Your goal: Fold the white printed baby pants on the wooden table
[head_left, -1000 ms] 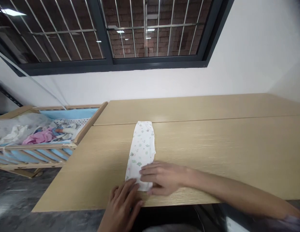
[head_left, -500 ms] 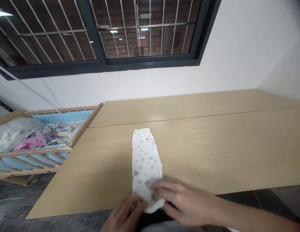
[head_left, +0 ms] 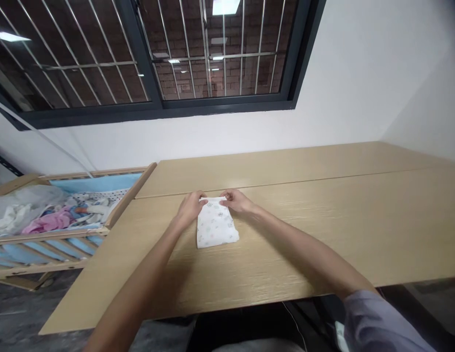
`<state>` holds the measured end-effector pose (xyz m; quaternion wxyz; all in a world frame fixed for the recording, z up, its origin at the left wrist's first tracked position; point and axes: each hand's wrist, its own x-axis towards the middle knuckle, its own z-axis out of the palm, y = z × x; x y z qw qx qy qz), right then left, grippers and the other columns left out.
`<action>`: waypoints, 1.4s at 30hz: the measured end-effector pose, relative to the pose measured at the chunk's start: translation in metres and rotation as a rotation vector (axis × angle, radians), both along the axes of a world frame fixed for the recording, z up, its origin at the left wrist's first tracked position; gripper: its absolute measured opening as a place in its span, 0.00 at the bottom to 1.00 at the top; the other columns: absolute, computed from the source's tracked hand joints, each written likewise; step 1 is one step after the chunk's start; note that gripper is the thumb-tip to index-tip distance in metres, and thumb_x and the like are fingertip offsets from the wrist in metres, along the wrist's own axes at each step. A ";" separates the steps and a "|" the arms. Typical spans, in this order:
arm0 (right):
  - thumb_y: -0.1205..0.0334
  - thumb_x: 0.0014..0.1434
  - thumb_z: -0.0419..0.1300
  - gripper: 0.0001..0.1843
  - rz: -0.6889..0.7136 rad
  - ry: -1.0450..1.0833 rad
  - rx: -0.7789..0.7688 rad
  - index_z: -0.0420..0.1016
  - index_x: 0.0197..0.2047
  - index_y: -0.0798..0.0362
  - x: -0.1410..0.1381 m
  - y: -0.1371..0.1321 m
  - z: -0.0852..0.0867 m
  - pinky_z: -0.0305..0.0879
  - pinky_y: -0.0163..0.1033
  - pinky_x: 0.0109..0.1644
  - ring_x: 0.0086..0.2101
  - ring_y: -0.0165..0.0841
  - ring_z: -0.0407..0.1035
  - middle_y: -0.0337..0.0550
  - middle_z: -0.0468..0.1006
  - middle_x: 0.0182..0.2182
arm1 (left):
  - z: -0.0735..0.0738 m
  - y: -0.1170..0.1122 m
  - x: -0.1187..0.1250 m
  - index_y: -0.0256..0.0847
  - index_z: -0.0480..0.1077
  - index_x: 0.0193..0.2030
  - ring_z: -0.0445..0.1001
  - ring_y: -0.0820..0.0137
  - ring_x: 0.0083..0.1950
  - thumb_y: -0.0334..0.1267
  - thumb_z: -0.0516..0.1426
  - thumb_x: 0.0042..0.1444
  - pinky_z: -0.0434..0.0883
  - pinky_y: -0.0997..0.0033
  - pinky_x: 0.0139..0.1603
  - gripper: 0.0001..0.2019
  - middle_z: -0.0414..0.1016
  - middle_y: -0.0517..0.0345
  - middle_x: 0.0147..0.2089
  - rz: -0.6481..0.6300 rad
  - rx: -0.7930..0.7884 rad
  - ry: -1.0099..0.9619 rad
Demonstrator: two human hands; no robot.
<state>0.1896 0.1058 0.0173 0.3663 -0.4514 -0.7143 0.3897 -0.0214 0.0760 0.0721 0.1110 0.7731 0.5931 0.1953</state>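
White baby trousers (head_left: pixel 216 226) with a small print lie folded into a short, near-square piece on the wooden table. At their far left corner, my left hand (head_left: pixel 191 207) pinches the cloth between thumb and fingers. My right hand (head_left: pixel 237 201) grips the far right corner in the same manner, its fingers curled over the far edge. The near edge of the cloth rests flat on the table, apart from both hands. My fingertips are partly hidden behind the fabric.
The wooden table (head_left: pixel 322 220) has a seam running along it and meets a white wall. Left of it stands a wooden cot (head_left: pixel 130 200) with blue lining, holding a pink cloth (head_left: pixel 51 221), other clothes and a clear plastic bag (head_left: pixel 32 195). A barred window (head_left: pixel 212 63) is above.
Both hands have moved from the near table edge to the far end of the trousers. The near half has been folded over the far half, so the piece is about half as long.
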 end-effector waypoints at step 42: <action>0.46 0.73 0.43 0.34 0.511 -0.617 0.445 0.48 0.76 0.52 -0.027 0.023 -0.013 0.31 0.49 0.75 0.73 0.39 0.37 0.46 0.44 0.75 | -0.110 -0.171 0.029 0.33 0.63 0.67 0.63 0.47 0.70 0.49 0.49 0.68 0.68 0.44 0.65 0.27 0.63 0.35 0.70 0.047 0.343 0.285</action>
